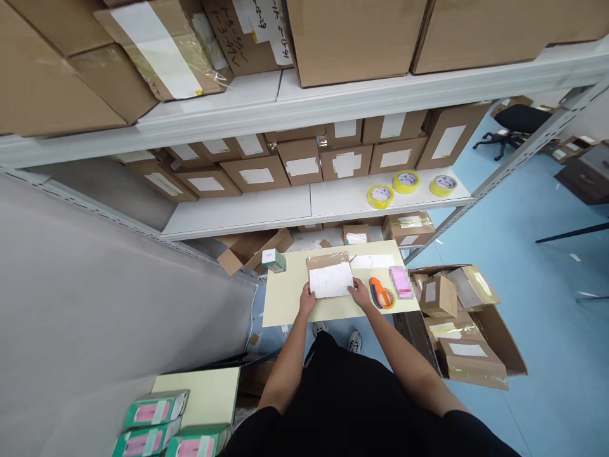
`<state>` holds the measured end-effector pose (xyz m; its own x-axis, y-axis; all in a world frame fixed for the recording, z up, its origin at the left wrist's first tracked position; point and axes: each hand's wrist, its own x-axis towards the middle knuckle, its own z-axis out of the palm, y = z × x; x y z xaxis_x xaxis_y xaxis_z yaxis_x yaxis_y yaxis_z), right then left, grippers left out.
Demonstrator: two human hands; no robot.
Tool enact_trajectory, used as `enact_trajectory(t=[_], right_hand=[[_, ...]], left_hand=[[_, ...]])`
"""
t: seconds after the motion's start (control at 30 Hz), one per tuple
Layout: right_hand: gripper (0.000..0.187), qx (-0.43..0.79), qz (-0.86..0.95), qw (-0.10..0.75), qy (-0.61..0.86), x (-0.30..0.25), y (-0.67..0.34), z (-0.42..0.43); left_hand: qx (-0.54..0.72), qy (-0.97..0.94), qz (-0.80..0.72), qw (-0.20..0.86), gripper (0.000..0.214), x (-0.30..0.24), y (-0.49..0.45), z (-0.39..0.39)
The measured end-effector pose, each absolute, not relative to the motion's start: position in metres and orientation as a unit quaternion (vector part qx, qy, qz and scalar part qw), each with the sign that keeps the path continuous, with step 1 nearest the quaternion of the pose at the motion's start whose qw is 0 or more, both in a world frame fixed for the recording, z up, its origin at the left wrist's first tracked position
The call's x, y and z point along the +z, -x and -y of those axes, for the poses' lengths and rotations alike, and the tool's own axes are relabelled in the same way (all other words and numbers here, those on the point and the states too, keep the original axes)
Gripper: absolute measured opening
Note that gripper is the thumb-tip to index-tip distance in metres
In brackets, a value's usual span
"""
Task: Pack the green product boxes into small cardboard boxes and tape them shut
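Observation:
A small brown cardboard box (330, 274) with a white label on top lies on a pale yellow table (285, 304). My left hand (307, 299) grips its near left corner. My right hand (360, 294) holds its near right corner, fingers curled round the edge. An orange tape dispenser (380, 294) lies just right of my right hand. A pink item (401, 282) sits beyond it. A small green and white box (274, 260) stands at the table's far left corner.
White shelves (304, 209) behind the table carry many labelled cartons and three yellow tape rolls (409, 183). An open carton (464, 330) of small parcels stands on the blue floor at right. Green boxes (155, 419) lie on a second table at lower left. A grey wall is left.

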<state>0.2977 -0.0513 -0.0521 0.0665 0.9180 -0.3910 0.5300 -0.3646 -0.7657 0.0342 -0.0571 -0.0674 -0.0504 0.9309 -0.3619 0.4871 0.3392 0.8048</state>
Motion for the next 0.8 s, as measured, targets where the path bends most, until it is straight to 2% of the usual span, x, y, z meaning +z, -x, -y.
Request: enact_trajectory(t=[0.07,0.13,0.33,0.43,0.53,0.63,0.7,0.8], right_hand=[[0.056,0.445,0.527,0.296,0.661,-0.052,-0.303,0.052],[0.064,0.455,0.517,0.334,0.644,-0.054,-0.308,0.055],[0.086,0.519,0.449,0.307,0.659,-0.073,-0.314,0.074],[0.092,0.514,0.448,0.318,0.659,-0.072,-0.32,0.079],[0.087,0.442,0.466,0.37,0.671,-0.054,-0.327,0.074],[0.066,0.369,0.499,0.425,0.659,-0.027,-0.326,0.058],[0.052,0.368,0.541,0.395,0.645,-0.011,-0.32,0.044],[0.043,0.376,0.613,0.271,0.639,-0.004,-0.31,0.029]], left_hand=[[0.292,-0.495,-0.69,0.44,0.079,-0.061,-0.03,0.058],[0.311,-0.493,-0.683,0.439,0.08,-0.057,-0.027,0.06],[0.239,-0.496,-0.669,0.498,0.096,-0.06,-0.035,0.072],[0.246,-0.5,-0.689,0.463,0.094,-0.05,-0.039,0.072],[0.313,-0.544,-0.693,0.355,0.074,-0.028,-0.041,0.059],[0.325,-0.613,-0.645,0.318,0.049,-0.005,-0.047,0.03],[0.284,-0.662,-0.601,0.347,0.041,0.002,-0.053,0.007],[0.193,-0.692,-0.581,0.381,0.04,-0.003,-0.054,-0.018]])
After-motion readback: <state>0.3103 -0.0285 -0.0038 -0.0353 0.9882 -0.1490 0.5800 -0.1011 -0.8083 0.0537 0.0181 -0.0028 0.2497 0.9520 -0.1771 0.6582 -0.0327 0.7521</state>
